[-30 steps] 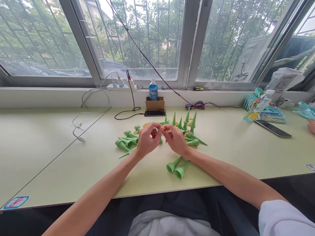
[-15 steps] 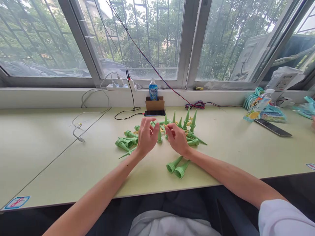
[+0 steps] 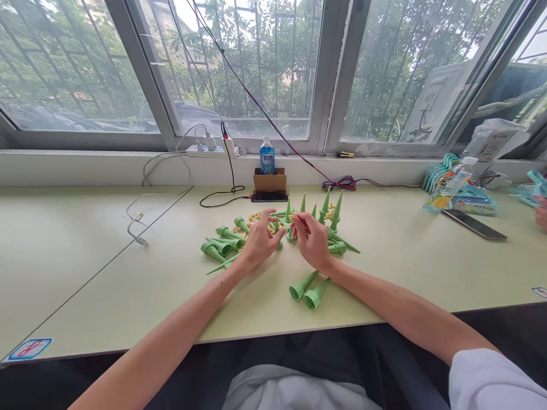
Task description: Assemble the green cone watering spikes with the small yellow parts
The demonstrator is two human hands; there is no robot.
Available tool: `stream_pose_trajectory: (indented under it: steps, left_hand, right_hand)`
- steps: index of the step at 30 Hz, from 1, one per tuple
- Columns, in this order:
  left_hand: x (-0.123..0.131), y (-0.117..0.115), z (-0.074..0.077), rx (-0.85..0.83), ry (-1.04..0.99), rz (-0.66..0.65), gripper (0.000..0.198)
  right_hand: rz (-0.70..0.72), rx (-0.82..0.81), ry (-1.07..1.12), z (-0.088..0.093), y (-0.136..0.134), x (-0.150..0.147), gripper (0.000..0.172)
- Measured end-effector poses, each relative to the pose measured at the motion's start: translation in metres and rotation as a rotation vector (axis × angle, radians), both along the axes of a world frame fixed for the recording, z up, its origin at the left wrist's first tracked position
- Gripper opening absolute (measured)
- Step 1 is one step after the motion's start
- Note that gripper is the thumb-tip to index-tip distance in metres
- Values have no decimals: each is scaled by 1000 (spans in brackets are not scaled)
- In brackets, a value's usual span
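Facing a window point(image 3: 252, 68) across a pale counter point(image 3: 384, 262), a person holds both bare hands among ribbed green cones point(image 3: 335, 213) and small yellow pieces point(image 3: 255, 216). The left hand point(image 3: 260, 242) has its thumb and fingers spread apart, near the yellow pieces, with nothing visible in its grasp. The right hand point(image 3: 314, 242) has its thumb and fingertips drawn close together above the middle of the cluster; whether they pinch a small piece is too fine to tell. Several cones stand point up behind the hands, others lie to the left, and two loose cones point(image 3: 314, 297) lie nearest the person, their threaded open ends facing forward. The cones look like light, stiff plastic, probably easy to tip or roll; the wide ribbed collar seems the surest grip, away from the slim, tapering point. The yellow pieces look tiny and rigid, best taken between thumb and fingertip, and easily dropped. Beyond the cluster are a dark phone point(image 3: 269, 196) and a blue-labelled bottle point(image 3: 267, 158).
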State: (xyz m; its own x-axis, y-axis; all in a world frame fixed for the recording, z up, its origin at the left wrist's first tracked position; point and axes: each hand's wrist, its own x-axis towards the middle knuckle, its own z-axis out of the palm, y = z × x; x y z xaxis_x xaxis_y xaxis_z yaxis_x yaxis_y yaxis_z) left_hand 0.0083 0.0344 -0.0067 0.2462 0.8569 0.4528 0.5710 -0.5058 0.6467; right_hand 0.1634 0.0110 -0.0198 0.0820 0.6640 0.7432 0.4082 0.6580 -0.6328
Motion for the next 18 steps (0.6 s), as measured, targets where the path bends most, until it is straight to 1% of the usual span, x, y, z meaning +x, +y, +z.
stream_pose_trajectory:
  steps: [3,5,6,11,18]
  left_hand:
    - [0,3,-4,-24,100,-40,29]
    - [0,4,-4,-38,118,-65,16]
    - [0,4,-4,-47,113,-74,14]
    - [-2,4,-2,-79,64,-69,21]
    - [-3,2,4,-107,-76,-74,28]
  right_hand:
    - [11,9,-4,0,0,-1,25]
    - [15,8,-12,-1,1,-1,25]
    - [16,6,-17,-2,1,-1,25]
    - [21,-5,-25,-4,3,-1,24]
    - [42,-44,-22,-6,5,-2,18]
